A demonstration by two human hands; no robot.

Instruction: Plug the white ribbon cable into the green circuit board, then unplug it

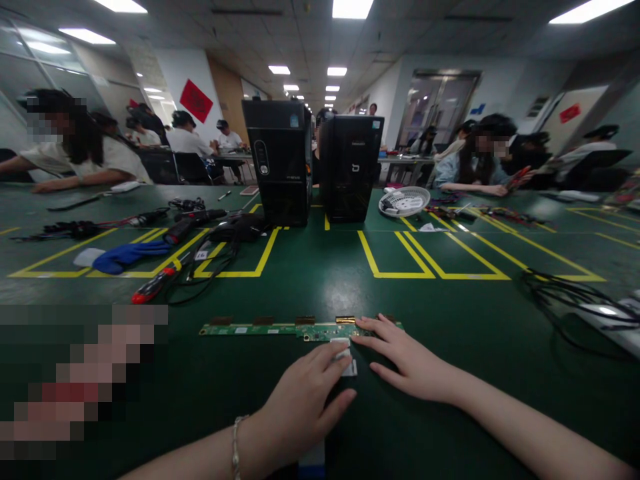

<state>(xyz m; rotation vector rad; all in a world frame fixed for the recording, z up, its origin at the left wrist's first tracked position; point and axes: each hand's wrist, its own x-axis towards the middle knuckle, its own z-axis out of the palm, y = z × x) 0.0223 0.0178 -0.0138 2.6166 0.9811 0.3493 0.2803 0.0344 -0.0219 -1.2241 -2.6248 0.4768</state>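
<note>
A long, narrow green circuit board (273, 330) lies crosswise on the green table, with several brown-gold film tabs along its far edge. My right hand (407, 360) rests at its right part, fingers spread and fingertips touching the board. My left hand (305, 400) is just in front of the board. Its fingers lie on a white flat strip (349, 367) that meets the board's near edge, and its thumb stands apart. Below that hand, a white flat ribbon cable (311, 453) with a blue end shows at the bottom edge. My left hand hides whether strip and cable join.
Two black computer towers (283, 167) stand at the back. On the left lie a red-handled screwdriver (153, 285), a blue glove-like item (127, 257) and black cables. A white basket (405, 200) is behind, right; black cables (565, 303) lie at right. Other people sit around.
</note>
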